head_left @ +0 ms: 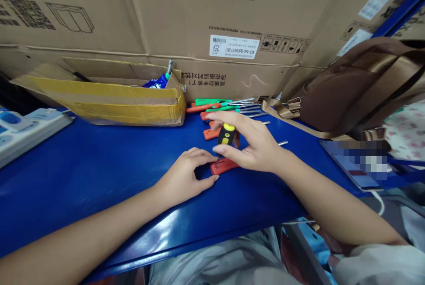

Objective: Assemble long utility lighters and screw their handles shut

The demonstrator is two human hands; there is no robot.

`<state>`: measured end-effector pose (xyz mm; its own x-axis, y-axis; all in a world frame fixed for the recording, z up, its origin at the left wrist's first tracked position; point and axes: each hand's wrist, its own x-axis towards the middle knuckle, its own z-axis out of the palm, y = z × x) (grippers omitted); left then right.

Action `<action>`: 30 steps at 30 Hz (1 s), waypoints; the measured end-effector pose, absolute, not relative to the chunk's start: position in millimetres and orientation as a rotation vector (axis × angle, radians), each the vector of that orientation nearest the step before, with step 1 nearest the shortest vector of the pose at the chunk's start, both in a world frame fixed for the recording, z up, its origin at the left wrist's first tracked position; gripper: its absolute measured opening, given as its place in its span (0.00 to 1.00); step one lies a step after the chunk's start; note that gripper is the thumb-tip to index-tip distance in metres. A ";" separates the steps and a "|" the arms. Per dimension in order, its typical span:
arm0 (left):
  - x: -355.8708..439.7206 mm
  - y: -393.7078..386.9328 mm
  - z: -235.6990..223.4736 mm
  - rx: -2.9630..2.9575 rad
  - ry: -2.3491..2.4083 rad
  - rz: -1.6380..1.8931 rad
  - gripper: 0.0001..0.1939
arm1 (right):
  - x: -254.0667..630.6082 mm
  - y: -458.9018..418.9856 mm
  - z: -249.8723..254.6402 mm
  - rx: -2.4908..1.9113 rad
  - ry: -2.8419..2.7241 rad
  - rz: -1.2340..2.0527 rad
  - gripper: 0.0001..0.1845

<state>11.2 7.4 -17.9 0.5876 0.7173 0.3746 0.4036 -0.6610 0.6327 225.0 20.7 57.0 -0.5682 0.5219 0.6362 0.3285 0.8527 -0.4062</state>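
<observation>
In my right hand point(254, 141) is a short black-and-yellow screwdriver point(225, 135), held nearly upright between thumb and fingers. Its thin tip meets the end of a red plastic handle point(223, 166) that lies flat on the blue table point(133, 161). Thumb and fingertips of my left hand point(189, 172) pinch the near-left end of this handle. My right hand covers part of it, and a metal rod point(283, 143) shows beyond that hand. Just behind, an orange handle point(211, 134) is partly hidden by my right fingers.
Several green and orange-red handled tools with metal shafts point(212, 102) lie at the back. To their left stands a yellow-taped cardboard box point(133, 105). A power strip point(36, 128) is at far left. On the right are a brown bag point(348, 90) and a phone point(348, 165) with a white cable.
</observation>
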 end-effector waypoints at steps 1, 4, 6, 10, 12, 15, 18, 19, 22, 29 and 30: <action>11.2 7.3 -17.9 2.331 0.892 0.852 0.15 | 223.3 19.2 58.3 -0.607 -2.242 0.447 0.25; 10.9 6.7 -18.3 2.341 0.891 0.829 0.14 | 221.4 17.2 61.2 -0.581 -2.245 0.762 0.28; 10.7 6.3 -18.8 2.343 0.892 0.822 0.15 | 222.3 19.4 58.4 -0.595 -2.237 0.604 0.29; 10.9 6.3 -18.6 2.318 0.893 0.823 0.16 | 225.7 24.9 50.6 -0.630 -2.205 0.042 0.17; 10.9 6.5 -18.0 2.315 0.897 0.821 0.15 | 227.5 25.0 52.7 -0.652 -2.251 0.181 0.16; 10.8 6.5 -17.3 2.320 0.897 0.833 0.14 | 229.3 23.6 60.9 -0.618 -2.289 0.550 0.21; 10.7 6.3 -17.6 2.317 0.895 0.845 0.13 | 229.0 23.6 65.3 -0.627 -2.221 0.284 0.17; 10.7 6.3 -17.9 2.317 0.895 0.848 0.13 | 228.7 23.9 65.5 -0.639 -2.200 0.144 0.17; 10.9 6.3 -18.8 2.328 0.889 0.859 0.14 | 229.0 25.0 65.0 -0.662 -2.247 0.077 0.19; 10.5 5.9 -19.4 2.344 0.887 0.826 0.15 | 229.5 31.3 55.0 -0.572 -2.169 0.278 0.23; 10.5 5.7 -19.3 2.346 0.889 0.823 0.14 | 229.3 31.8 53.7 -0.579 -2.141 0.162 0.23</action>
<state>10.5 5.7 -19.3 0.6050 0.7113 0.3579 0.4119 -0.6642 0.6239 229.3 31.8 53.7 -0.4988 0.4606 0.7342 0.3451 0.8826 -0.3192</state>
